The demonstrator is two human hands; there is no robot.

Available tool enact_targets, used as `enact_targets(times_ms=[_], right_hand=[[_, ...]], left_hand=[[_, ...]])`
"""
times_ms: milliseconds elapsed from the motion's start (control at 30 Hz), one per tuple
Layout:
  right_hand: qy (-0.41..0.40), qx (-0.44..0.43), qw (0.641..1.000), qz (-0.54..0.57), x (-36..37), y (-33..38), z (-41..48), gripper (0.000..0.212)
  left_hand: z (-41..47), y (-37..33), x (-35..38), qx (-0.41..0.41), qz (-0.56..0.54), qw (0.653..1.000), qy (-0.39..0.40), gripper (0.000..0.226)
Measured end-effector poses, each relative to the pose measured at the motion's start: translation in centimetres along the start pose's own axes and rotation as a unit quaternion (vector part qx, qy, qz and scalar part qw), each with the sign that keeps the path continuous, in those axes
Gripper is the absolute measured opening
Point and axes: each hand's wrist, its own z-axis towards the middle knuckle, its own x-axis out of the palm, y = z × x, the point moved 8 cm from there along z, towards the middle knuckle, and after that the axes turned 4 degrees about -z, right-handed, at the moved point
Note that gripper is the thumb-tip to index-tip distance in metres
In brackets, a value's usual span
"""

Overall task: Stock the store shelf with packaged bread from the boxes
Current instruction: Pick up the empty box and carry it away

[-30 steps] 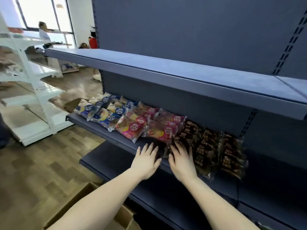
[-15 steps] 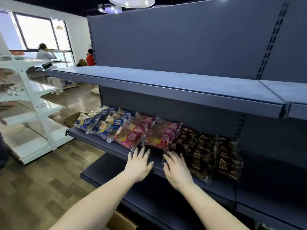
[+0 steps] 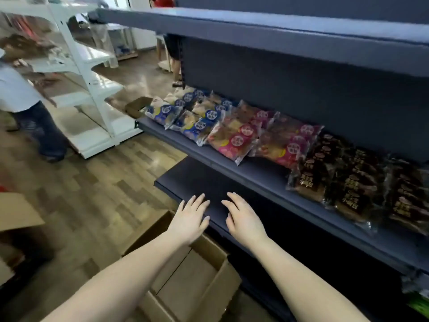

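Note:
Packaged bread lies in rows on the middle dark shelf [image 3: 236,167]: blue packs [image 3: 185,115] at the left, pink packs [image 3: 234,140] in the middle, dark brown packs [image 3: 348,182] at the right. My left hand [image 3: 190,219] and my right hand [image 3: 243,219] hover side by side, fingers straight and spread, holding nothing, over the front of the bare lower shelf [image 3: 197,180]. Below my forearms stands an open cardboard box [image 3: 192,275] on the floor; no bread shows inside it.
A bare upper shelf [image 3: 255,31] runs overhead. White shelving [image 3: 92,89] stands at the left across a wooden-floor aisle. A person [image 3: 21,105] stands at the far left, another behind the shelf end. More cardboard [image 3: 14,212] lies at the left edge.
Both hands have dropped from the edge of the bread shelf down to the lower shelf. The view has tilted down and the floor box has come into sight.

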Motion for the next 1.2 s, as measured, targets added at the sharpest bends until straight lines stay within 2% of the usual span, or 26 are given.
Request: enact_targets(times_ms=[67,133,300,400,567,733,967,1100,1200], right_hand=[[0.060,0.025,0.998,0.019,4.1,1.7,0.9,0.050],[0.088,0.061,0.993,0.047,7.5,3.5,1.7,0.052],[0.183,0.067,0.978,0.075,15.4,8.5,2.9,0.056],[0.228,0.105,0.963,0.099,19.9,9.6,2.1,0.056],[0.306,0.137,0.935,0.116,26.2,11.1,0.6,0.057],[0.352,0.137,0.919,0.109,30.7,11.2,1.2,0.058],[0.431,0.084,0.894,0.088,36.2,9.4,1.6,0.058],[0.480,0.005,0.873,0.082,39.3,7.9,3.0,0.060],[0.446,-0.049,0.893,0.048,40.7,6.1,5.0,0.067]], left_hand=[[-1.2,3.3,2.3,-0.024,-0.007,0.999,0.033,0.055],[-2.2,6.2,4.0,-0.042,-0.009,0.998,0.056,0.055],[-4.2,13.2,7.8,-0.130,-0.077,0.985,0.088,0.054],[-6.7,17.0,11.0,-0.201,-0.135,0.965,0.104,0.053],[-10.0,21.0,15.6,-0.265,-0.183,0.935,0.151,0.053],[-10.2,23.8,18.9,-0.349,-0.242,0.895,0.134,0.054],[-12.2,23.9,25.3,-0.511,-0.316,0.793,0.099,0.055],[-10.6,22.4,28.6,-0.551,-0.300,0.773,0.093,0.059],[-8.9,22.3,30.2,-0.603,-0.292,0.741,0.051,0.066]])
